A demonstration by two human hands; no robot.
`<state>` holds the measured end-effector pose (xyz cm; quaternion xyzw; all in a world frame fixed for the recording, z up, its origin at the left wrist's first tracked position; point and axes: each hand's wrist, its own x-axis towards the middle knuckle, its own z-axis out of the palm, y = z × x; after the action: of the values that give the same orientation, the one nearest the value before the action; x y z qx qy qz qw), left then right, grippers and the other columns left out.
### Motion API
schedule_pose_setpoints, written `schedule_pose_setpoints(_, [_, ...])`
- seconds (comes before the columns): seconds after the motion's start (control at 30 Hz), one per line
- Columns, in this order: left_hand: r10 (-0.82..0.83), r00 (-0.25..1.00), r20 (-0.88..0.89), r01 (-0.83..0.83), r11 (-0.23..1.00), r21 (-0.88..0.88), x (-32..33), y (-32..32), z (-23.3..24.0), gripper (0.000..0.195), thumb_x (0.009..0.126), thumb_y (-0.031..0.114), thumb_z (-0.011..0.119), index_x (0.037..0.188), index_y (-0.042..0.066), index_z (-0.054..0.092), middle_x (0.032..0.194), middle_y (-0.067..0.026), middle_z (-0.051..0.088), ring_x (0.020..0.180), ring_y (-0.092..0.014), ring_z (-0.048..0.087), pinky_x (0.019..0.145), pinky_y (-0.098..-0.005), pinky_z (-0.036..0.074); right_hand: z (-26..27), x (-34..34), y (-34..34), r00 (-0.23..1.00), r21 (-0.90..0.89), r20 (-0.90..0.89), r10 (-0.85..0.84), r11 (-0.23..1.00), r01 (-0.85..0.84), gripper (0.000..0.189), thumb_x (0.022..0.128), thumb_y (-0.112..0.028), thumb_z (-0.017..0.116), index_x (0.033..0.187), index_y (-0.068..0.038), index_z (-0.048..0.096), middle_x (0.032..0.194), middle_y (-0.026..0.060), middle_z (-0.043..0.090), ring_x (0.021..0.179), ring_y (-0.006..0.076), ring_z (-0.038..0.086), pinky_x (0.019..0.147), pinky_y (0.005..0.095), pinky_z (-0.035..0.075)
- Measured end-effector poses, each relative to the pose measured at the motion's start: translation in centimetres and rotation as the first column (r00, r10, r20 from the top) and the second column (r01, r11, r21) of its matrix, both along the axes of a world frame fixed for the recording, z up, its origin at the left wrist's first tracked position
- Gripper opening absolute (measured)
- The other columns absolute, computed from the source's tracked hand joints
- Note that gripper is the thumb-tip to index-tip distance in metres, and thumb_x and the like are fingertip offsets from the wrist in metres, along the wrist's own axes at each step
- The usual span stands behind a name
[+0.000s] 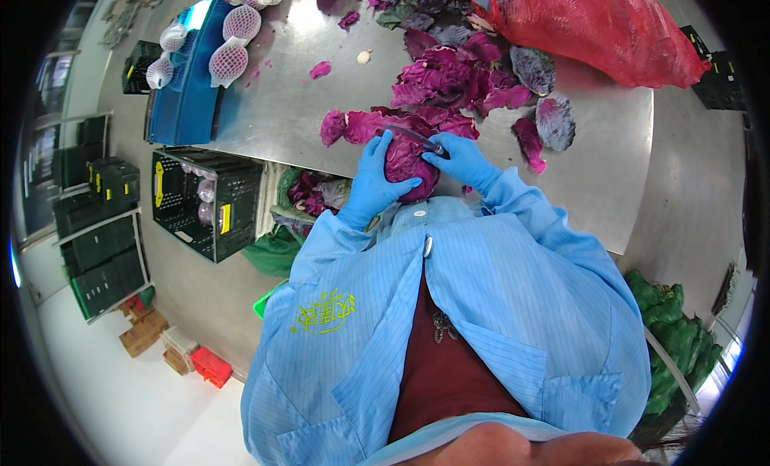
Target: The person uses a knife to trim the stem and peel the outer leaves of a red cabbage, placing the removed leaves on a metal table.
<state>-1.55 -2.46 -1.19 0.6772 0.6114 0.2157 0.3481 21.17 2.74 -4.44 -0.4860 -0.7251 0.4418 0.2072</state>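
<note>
A red cabbage head [410, 165] sits near the front edge of a steel table [289, 93], close to my body. My left hand [376, 177], in a blue glove, grips it from the left, thumb across its near side. In my right hand [464, 159], also gloved, is the dark handle of a knife [415, 135]. Its blade reaches left across the far side of the cabbage, towards my left fingertips. Just beyond lie loose purple cabbage leaves [361, 126], with a larger heap of leaves [442, 75] farther back.
A red mesh sack [589, 30] lies at the back right. Foam-netted heads [230, 60] stand beside a blue machine [186, 81] at left. Below it, a black crate [207, 204] holds wrapped heads. An open sack of trimmings [313, 192] sits under the front edge. Green sacks [671, 339] stand right.
</note>
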Motion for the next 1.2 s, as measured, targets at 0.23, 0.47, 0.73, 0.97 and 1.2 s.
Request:
schedule_pose_setpoints(0.23, [-0.002, 0.996, -0.093, 0.000, 1.000, -0.016, 1.1, 0.1, 0.2, 0.121, 0.063, 0.049, 0.087, 0.154, 0.004, 0.020, 0.148, -0.0273, 0.033, 0.137, -0.043, 0.037, 0.113, -0.0465, 0.034, -2.8, 1.2, 1.2, 0.998, 0.163, 0.044, 0.042, 0.985, -0.049, 0.022, 0.084, -0.022, 0.069, 0.101, -0.010, 0.065, 0.085, 0.0134, 0.067, 0.080, 0.0318, 0.066, 0.072, 0.0390, 0.053])
schedule_pose_setpoints(0.47, [0.138, 0.990, 0.000, -0.137, 0.985, -0.105, 1.7, 1.2, 1.0, 0.125, 0.059, 0.052, 0.089, 0.149, -0.005, 0.023, 0.145, -0.0271, 0.038, 0.135, -0.040, 0.040, 0.112, -0.0434, 0.036, -5.3, 1.2, 4.2, 0.983, 0.179, 0.134, -0.126, 0.979, 0.101, 0.021, 0.084, -0.025, 0.067, 0.095, -0.008, 0.062, 0.082, 0.0164, 0.065, 0.079, 0.0361, 0.066, 0.071, 0.0434, 0.052])
schedule_pose_setpoints(0.73, [0.094, 0.996, -0.001, -0.094, 0.995, 0.024, 1.3, -0.7, -0.1, 0.122, 0.055, 0.049, 0.093, 0.149, 0.002, 0.032, 0.136, -0.0239, 0.044, 0.126, -0.037, 0.047, 0.109, -0.0443, 0.039, -1.9, 4.7, 7.3, 0.981, 0.188, 0.048, -0.188, 0.966, 0.176, 0.066, 0.078, -0.047, 0.077, 0.129, -0.009, 0.059, 0.111, 0.0196, 0.067, 0.095, 0.0339, 0.067, 0.082, 0.0418, 0.054])
schedule_pose_setpoints(0.97, [0.133, 0.990, 0.050, -0.134, 0.991, 0.007, 3.3, -0.8, 0.7, 0.131, 0.056, 0.047, 0.092, 0.153, 0.000, 0.017, 0.142, -0.0261, 0.038, 0.130, -0.041, 0.043, 0.109, -0.0445, 0.039, 4.0, -0.9, 3.6, 0.941, -0.091, 0.288, 0.178, 0.983, -0.158, 0.071, 0.074, -0.063, 0.073, 0.122, -0.011, 0.063, 0.110, 0.0170, 0.066, 0.099, 0.0340, 0.066, 0.086, 0.0425, 0.051])
schedule_pose_setpoints(1.2, [0.091, 0.990, -0.103, -0.081, 0.992, 0.101, 4.3, -0.4, 0.7, 0.125, 0.055, 0.048, 0.091, 0.147, -0.007, 0.026, 0.140, -0.0278, 0.040, 0.128, -0.041, 0.043, 0.106, -0.0459, 0.040, 5.7, -0.5, 3.5, 0.867, -0.033, 0.436, 0.240, 0.967, -0.251, 0.036, 0.079, -0.039, 0.070, 0.098, -0.009, 0.068, 0.093, 0.0163, 0.070, 0.086, 0.0343, 0.068, 0.078, 0.0449, 0.053])
